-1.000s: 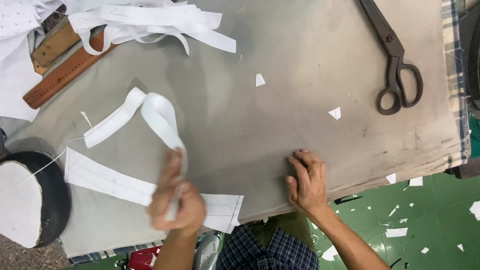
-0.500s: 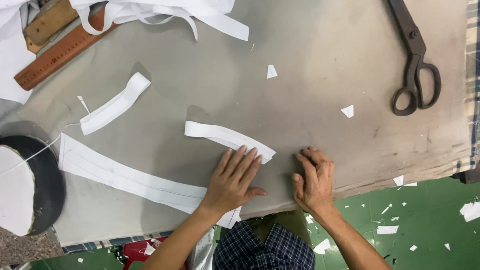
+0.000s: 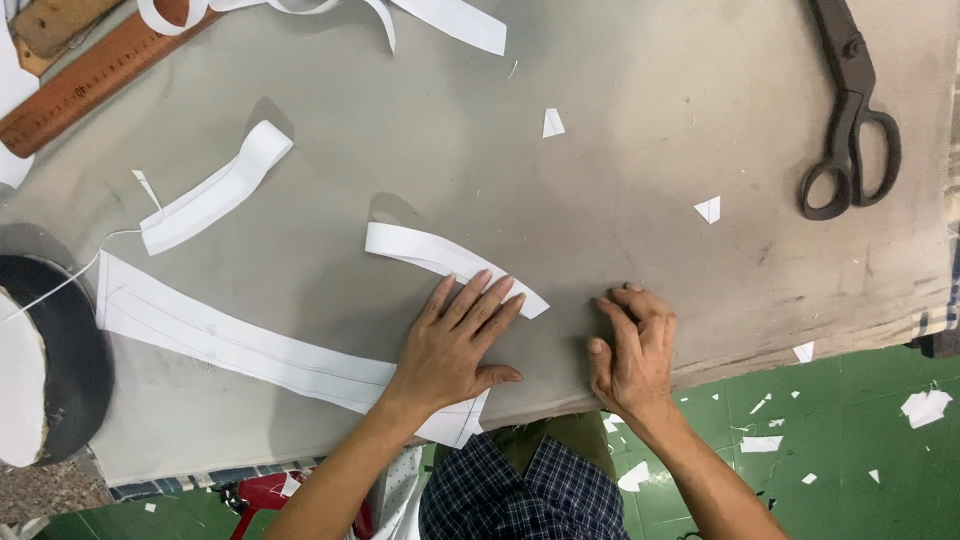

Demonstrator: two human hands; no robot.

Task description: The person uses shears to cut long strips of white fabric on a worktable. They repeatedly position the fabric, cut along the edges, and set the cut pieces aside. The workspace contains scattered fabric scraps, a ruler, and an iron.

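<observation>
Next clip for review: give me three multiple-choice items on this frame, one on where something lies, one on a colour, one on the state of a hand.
1. Where are the scissors?
A. upper right of the table
B. under the left hand
C. on the floor

2. What colour is the floor?
A. red
B. green
C. blue

3. How is the left hand?
A. clenched round a strip
B. lifted off the table
C. flat, fingers spread on a white fabric strip

Answers:
1 A: the dark scissors lie near the table's upper right corner.
2 B: green shows below the table edge.
3 C: the palm presses down, fingertips on the strip; the right hand rests beside it.
</observation>
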